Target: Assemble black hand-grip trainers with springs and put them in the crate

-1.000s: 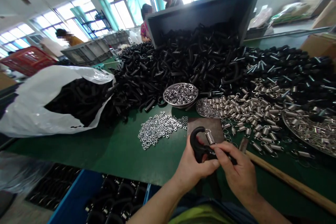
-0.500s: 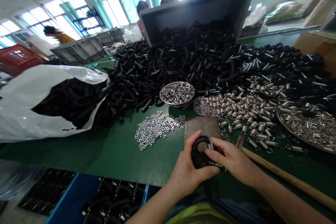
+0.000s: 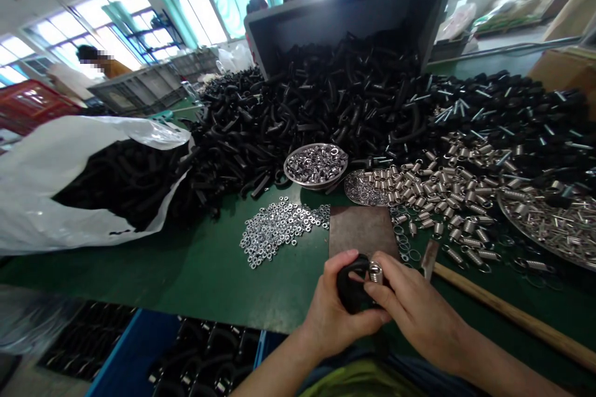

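My left hand (image 3: 338,304) is wrapped round a curved black hand grip strengthener (image 3: 350,282), just in front of a metal plate. A silvery coil spring (image 3: 375,273) sits at the right side of the grip. Thumb and fingers of my right hand (image 3: 405,294) close on this spring, and its lower part is hidden by them. Beyond my hands lies the flat metal plate (image 3: 363,229). Left of the plate is a heap of small hex nuts (image 3: 274,229). To the right, many loose coil springs (image 3: 433,195) are spread out.
A hammer (image 3: 503,304) lies right of my hands. Behind are a bowl of metal parts (image 3: 315,183), a pile of black handles (image 3: 288,111) and a tipped grey bin (image 3: 349,12). A white bag (image 3: 46,155) stands left; a blue crate (image 3: 116,360) is below. Several people work farther back.
My hands have come slightly lower and nearer to me with the grip. It has turned, so the spring's end now faces up between my fingers.
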### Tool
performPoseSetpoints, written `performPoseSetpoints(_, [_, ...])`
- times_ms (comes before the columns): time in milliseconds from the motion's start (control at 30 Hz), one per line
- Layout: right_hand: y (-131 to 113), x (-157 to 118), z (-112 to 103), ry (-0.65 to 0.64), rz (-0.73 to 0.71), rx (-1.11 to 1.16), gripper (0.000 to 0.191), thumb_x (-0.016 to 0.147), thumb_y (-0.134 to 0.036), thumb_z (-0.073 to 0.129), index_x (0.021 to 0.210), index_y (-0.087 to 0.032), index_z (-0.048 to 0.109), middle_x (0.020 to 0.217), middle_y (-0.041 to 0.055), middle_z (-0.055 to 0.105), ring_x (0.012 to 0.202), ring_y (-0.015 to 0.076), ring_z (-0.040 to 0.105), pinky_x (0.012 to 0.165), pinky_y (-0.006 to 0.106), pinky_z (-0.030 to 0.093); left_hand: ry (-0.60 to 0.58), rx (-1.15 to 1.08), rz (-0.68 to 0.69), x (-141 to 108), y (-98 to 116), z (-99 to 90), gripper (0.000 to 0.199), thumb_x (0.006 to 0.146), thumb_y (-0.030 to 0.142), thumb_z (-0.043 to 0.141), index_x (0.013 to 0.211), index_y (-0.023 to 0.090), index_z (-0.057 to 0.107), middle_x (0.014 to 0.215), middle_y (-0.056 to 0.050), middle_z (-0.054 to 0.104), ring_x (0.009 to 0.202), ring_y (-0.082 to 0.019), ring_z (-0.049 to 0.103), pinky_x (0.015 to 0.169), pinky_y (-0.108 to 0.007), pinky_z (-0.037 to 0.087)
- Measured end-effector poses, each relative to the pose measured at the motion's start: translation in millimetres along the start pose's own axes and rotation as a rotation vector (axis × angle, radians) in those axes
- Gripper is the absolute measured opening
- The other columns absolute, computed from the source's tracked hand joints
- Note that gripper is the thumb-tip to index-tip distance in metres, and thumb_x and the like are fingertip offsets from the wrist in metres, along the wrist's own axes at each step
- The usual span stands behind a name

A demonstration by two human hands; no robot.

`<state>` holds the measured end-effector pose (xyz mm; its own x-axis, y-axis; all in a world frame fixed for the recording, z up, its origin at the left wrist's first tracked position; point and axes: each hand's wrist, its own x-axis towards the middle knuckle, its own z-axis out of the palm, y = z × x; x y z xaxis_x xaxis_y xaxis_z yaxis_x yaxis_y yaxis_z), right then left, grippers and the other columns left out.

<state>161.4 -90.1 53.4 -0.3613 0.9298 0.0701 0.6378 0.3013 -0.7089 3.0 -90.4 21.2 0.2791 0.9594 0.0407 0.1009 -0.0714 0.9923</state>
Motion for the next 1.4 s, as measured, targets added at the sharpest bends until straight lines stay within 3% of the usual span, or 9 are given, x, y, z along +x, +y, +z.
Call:
performPoseSetpoints(133, [3.3, -0.3, 4.1, -0.103, -0.127, -0.258, 0.025, 0.090, -0.023, 0.033, 0.097, -0.016, 0.056, 0.089, 0.0109, 0.064, 0.072, 0.0212, 0.061, 0.060, 0.031, 0.042, -0.080, 0.055, 0.054, 1.0, -3.5, -4.4, 0.069, 0.059, 0.022, 0.077, 0.116, 0.025, 0.040, 0.091, -0.002, 0.060, 0.080, -0.018, 0.059, 0.075, -0.031, 0.047])
performPoseSetpoints(233, [4.5, 6.5, 7.1, -0.161, -0.067, -0.322, 0.028, 0.090, -0.025, 0.033, 0.096, -0.015, 0.058, 0.086, 0.0116, 0.065, 0.070, 0.0226, 0.062, 0.058, 0.031, 0.041, -0.070, 0.060, 0.051, 3.7, -5.5, -5.4, 0.071, 0.055, 0.017, 0.076, 0.115, 0.025, 0.041, 0.104, -0.004, 0.058, 0.090, -0.020, 0.058, 0.081, -0.032, 0.045])
performPoseSetpoints(333, [9.9, 19.2, 8.0, -0.151, 0.079, -0.265, 0.031, 0.093, -0.028, 0.030, 0.094, -0.013, 0.057, 0.080, 0.0099, 0.066, 0.071, 0.0208, 0.063, 0.059, 0.029, 0.041, -0.088, 0.014, -0.035, 12.8, -8.2, -2.8, 0.072, 0.055, 0.017, 0.075, 0.117, 0.024, 0.039, 0.102, -0.003, 0.058, 0.088, -0.019, 0.058, 0.079, -0.030, 0.046])
performPoseSetpoints(533, [39.9, 53.3, -11.1, -0.288, -0.003, -0.433, 0.029, 0.089, -0.035, 0.041, 0.087, -0.018, 0.065, 0.084, 0.0075, 0.068, 0.075, 0.0197, 0.063, 0.061, 0.027, 0.039, -0.119, 0.071, -0.203, 46.3, -23.3, -4.0, 0.073, 0.058, 0.021, 0.076, 0.121, 0.023, 0.039, 0.099, -0.001, 0.060, 0.087, -0.019, 0.059, 0.077, -0.031, 0.047])
performPoseSetpoints(633, [58.0, 78.5, -32.8, -0.235, 0.104, -0.507, 0.030, 0.089, -0.037, 0.042, 0.081, -0.022, 0.066, 0.079, 0.0035, 0.069, 0.075, 0.0185, 0.063, 0.062, 0.026, 0.040, -0.101, 0.344, -0.106, 62.9, -26.8, -14.2, 0.057, 0.066, 0.028, 0.072, 0.118, 0.022, 0.049, 0.103, -0.004, 0.059, 0.095, -0.021, 0.057, 0.084, -0.036, 0.044])
performPoseSetpoints(767, [85.4, 121.4, -52.7, -0.063, 0.176, -0.600, 0.024, 0.087, -0.023, 0.044, 0.092, -0.022, 0.067, 0.101, 0.0059, 0.067, 0.095, 0.0217, 0.059, 0.072, 0.029, 0.041, 0.038, 0.710, 0.124, 92.9, -24.4, -27.9, 0.028, 0.077, 0.026, 0.061, 0.104, 0.019, 0.061, 0.107, -0.007, 0.056, 0.104, -0.022, 0.051, 0.092, -0.036, 0.039])
performPoseSetpoints(967, [112.1, 169.4, -47.8, 0.012, 0.252, -0.660, 0.027, 0.088, -0.020, 0.042, 0.096, -0.018, 0.068, 0.106, 0.0112, 0.064, 0.100, 0.0247, 0.058, 0.076, 0.033, 0.042, 0.021, 0.905, 0.201, 155.1, -36.6, -23.9, 0.019, 0.083, 0.019, 0.052, 0.097, 0.017, 0.064, 0.095, -0.006, 0.059, 0.096, -0.019, 0.054, 0.087, -0.031, 0.043])
performPoseSetpoints(1233, [118.7, 184.4, -38.8, -0.030, 0.280, -0.644, 0.028, 0.088, -0.036, 0.052, 0.105, -0.015, 0.058, 0.109, 0.0067, 0.060, 0.096, 0.0189, 0.057, 0.084, 0.042, 0.046, 0.025, 0.981, 0.173, 209.2, -54.7, -4.3, 0.027, 0.086, 0.011, 0.041, 0.100, 0.016, 0.063, 0.097, -0.009, 0.060, 0.096, -0.019, 0.056, 0.088, -0.031, 0.042])
performPoseSetpoints(1400, [121.2, 176.5, -46.2, 0.003, 0.285, -0.593, 0.015, 0.086, -0.022, 0.050, 0.092, -0.019, 0.063, 0.105, 0.0066, 0.062, 0.099, 0.0200, 0.056, 0.075, 0.030, 0.043, 0.030, 1.030, 0.140, 225.2, -55.3, 5.0, 0.025, 0.086, 0.013, 0.041, 0.098, 0.014, 0.063, 0.098, -0.011, 0.059, 0.094, -0.020, 0.057, 0.086, -0.031, 0.043])
